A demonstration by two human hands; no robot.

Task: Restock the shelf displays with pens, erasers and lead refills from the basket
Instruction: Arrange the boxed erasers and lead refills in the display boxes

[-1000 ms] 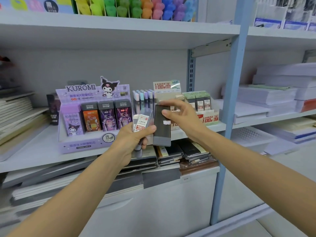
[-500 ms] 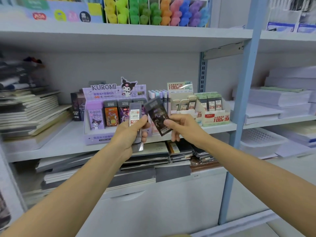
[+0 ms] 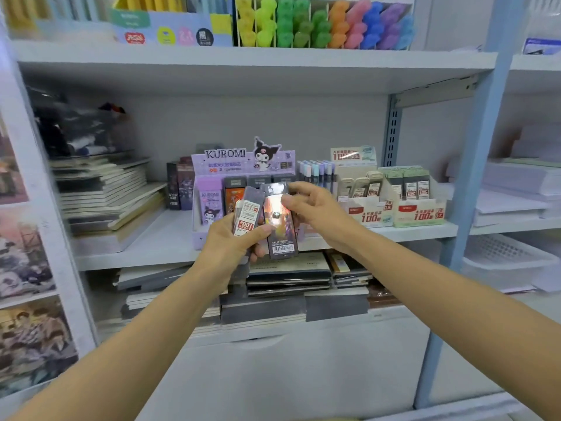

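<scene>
My left hand (image 3: 233, 238) grips a small bunch of lead refill cases (image 3: 247, 215), one with a white and red label. My right hand (image 3: 312, 208) pinches the top of a dark glossy refill case (image 3: 277, 223) that stands upright beside the bunch. Both hands hover in front of the purple Kuromi display box (image 3: 212, 165) on the middle shelf. The box holds several upright refill cases; my hands hide its right half. The basket is out of view.
Two green-and-cream refill display boxes (image 3: 419, 208) stand to the right of the Kuromi box, pastel pens (image 3: 315, 171) behind. Notebook stacks (image 3: 103, 192) lie left and on the shelf below. A blue upright post (image 3: 476, 165) and a white mesh tray (image 3: 507, 256) sit right.
The view has swung left. My right hand has turned the dark case from tilted to upright and brought it closer to the bunch in my left hand, nearer the Kuromi box.
</scene>
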